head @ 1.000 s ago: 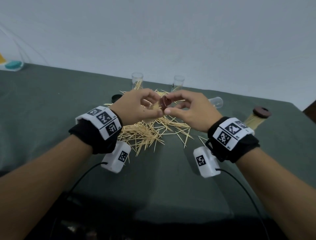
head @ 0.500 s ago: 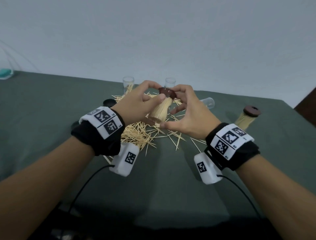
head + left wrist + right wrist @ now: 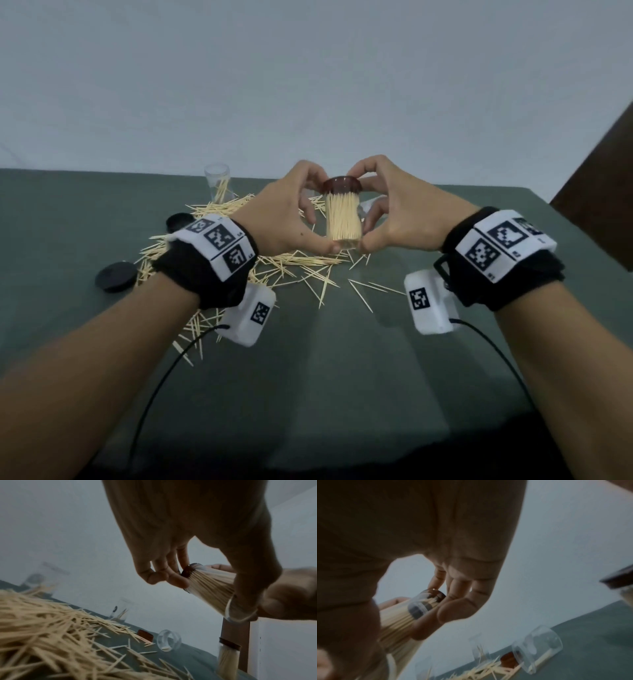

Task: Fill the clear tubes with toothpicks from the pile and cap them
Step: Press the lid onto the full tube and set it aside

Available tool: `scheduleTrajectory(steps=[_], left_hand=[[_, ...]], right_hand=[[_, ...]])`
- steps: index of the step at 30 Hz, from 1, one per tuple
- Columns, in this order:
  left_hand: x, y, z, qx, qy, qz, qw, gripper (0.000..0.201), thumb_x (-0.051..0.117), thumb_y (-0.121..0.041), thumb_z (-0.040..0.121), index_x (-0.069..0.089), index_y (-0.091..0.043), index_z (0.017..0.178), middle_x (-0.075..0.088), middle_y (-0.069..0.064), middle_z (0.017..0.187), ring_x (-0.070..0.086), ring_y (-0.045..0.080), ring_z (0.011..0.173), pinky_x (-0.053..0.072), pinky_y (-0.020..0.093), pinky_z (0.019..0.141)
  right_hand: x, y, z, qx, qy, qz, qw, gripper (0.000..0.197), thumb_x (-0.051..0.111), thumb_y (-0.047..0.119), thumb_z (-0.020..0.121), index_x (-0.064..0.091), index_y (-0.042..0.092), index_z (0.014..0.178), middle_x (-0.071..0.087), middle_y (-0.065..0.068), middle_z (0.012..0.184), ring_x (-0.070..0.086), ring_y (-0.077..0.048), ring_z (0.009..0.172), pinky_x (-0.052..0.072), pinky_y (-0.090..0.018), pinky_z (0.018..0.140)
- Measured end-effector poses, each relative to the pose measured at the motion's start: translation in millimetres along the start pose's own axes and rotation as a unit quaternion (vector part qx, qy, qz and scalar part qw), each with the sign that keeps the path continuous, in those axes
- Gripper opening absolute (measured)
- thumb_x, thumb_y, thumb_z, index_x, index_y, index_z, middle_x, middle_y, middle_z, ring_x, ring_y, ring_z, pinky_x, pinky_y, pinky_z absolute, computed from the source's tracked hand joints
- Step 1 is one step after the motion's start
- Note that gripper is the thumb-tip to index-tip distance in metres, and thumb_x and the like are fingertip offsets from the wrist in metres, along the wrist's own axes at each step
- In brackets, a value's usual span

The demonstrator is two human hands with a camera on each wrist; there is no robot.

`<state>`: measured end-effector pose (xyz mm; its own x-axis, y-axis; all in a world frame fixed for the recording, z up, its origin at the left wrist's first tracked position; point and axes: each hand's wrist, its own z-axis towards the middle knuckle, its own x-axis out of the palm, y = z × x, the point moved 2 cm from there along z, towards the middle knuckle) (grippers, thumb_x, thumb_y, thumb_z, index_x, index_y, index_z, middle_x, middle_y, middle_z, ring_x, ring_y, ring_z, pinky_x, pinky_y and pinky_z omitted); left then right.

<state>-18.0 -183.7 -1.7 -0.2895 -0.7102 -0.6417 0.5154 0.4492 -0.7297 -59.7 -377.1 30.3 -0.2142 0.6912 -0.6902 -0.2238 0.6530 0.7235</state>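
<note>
A clear tube packed with toothpicks (image 3: 343, 219) stands upright in the air above the table, topped by a dark brown cap (image 3: 342, 185). My left hand (image 3: 301, 212) and right hand (image 3: 380, 212) grip it from either side, thumbs under its base and forefingers at the cap. The left wrist view shows the same tube (image 3: 211, 588) and its cap (image 3: 187, 573) under my fingertips. In the right wrist view the tube (image 3: 397, 618) is blurred. The toothpick pile (image 3: 239, 260) is spread on the green table (image 3: 342, 342) under my left hand.
An upright tube with a few toothpicks (image 3: 217, 183) stands at the back left. Two black caps (image 3: 114, 275) lie left of the pile. An empty tube on its side (image 3: 169, 641), a loose brown cap (image 3: 145, 635) and a capped full tube (image 3: 228, 655) sit to the right.
Both hands have lifted the filled tube off the pile and turned it from slanted to upright, with the brown cap now on top.
</note>
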Motion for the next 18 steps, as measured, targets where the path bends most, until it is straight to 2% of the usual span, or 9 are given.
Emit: scheduleTrajectory(steps=[2,4,6,9,10,13,15,18], left_hand=[[3.9,-8.4,12.5,0.005,-0.004,-0.009,1.0,0.085,0.094,-0.039,0.049,0.041,-0.031,0.116,0.06,-0.009,0.115,0.061,0.011,0.074,0.054,0.036,0.066],[6.8,-16.4,25.6,0.021,-0.007,-0.003,1.0,0.084,0.093,-0.035,0.052,0.041,-0.03,0.118,0.055,-0.016,0.122,0.064,0.008,0.078,0.055,0.039,0.081],[11.5,-21.5,37.8,0.039,-0.008,-0.003,0.999,0.084,0.092,-0.027,0.057,0.04,-0.029,0.121,0.051,-0.018,0.127,0.066,0.006,0.082,0.053,0.036,0.09],[22.7,-25.2,55.4,0.061,-0.004,-0.004,0.998,0.085,0.091,-0.024,0.061,0.038,-0.027,0.127,0.049,-0.015,0.132,0.066,0.007,0.088,0.054,0.029,0.086],[26.7,-25.2,61.3,0.065,-0.002,-0.002,0.998,0.086,0.091,-0.025,0.061,0.038,-0.027,0.128,0.049,-0.014,0.133,0.065,0.007,0.089,0.055,0.028,0.084],[39.1,-22.3,78.0,0.067,-0.003,0.013,0.998,0.091,0.091,-0.027,0.061,0.036,-0.027,0.133,0.048,-0.011,0.136,0.066,0.008,0.091,0.054,0.028,0.084],[47.1,-20.3,89.7,0.06,0.003,0.031,0.998,0.094,0.089,-0.025,0.064,0.032,-0.029,0.138,0.047,-0.009,0.137,0.065,0.008,0.091,0.056,0.031,0.081],[58.2,-13.4,111.3,0.011,0.023,0.085,0.996,0.101,0.086,-0.027,0.069,0.024,-0.029,0.148,0.045,-0.007,0.138,0.062,0.011,0.094,0.052,0.026,0.078]], right_hand=[[-11.8,-2.8,-1.3,0.005,-0.009,0.0,1.0,0.084,0.084,0.002,0.06,0.035,0.03,0.123,0.053,0.009,0.128,0.07,-0.022,0.079,0.057,-0.047,0.081],[-24.6,-7.7,-2.3,0.017,-0.017,0.014,1.0,0.083,0.084,0.001,0.063,0.035,0.028,0.124,0.052,0.01,0.131,0.069,-0.026,0.088,0.057,-0.046,0.085],[-37.0,-12.6,-3.2,0.039,-0.034,0.055,0.997,0.074,0.085,0.009,0.068,0.039,0.027,0.123,0.058,0.01,0.127,0.068,-0.023,0.092,0.056,-0.043,0.083],[-49.2,-19.7,-0.4,0.063,-0.097,0.081,0.99,0.046,0.077,0.038,0.079,0.046,0.027,0.112,0.072,0.002,0.106,0.071,-0.014,0.089,0.055,-0.037,0.075],[-51.5,-23.0,2.3,0.064,-0.122,0.073,0.988,0.041,0.074,0.042,0.08,0.047,0.026,0.107,0.073,0.0,0.1,0.071,-0.016,0.085,0.055,-0.037,0.072],[-58.8,-37.0,12.6,0.064,-0.2,0.058,0.976,0.033,0.074,0.04,0.08,0.051,0.026,0.097,0.073,-0.007,0.093,0.07,-0.031,0.086,0.054,-0.039,0.066],[-65.2,-47.7,19.2,0.077,-0.224,0.051,0.97,0.033,0.074,0.039,0.078,0.052,0.027,0.101,0.072,-0.006,0.096,0.069,-0.031,0.087,0.055,-0.038,0.065],[-73.3,-62.9,26.8,0.099,-0.245,-0.003,0.964,0.049,0.072,0.043,0.075,0.054,0.031,0.12,0.065,0.005,0.102,0.068,-0.014,0.086,0.058,-0.036,0.078]])
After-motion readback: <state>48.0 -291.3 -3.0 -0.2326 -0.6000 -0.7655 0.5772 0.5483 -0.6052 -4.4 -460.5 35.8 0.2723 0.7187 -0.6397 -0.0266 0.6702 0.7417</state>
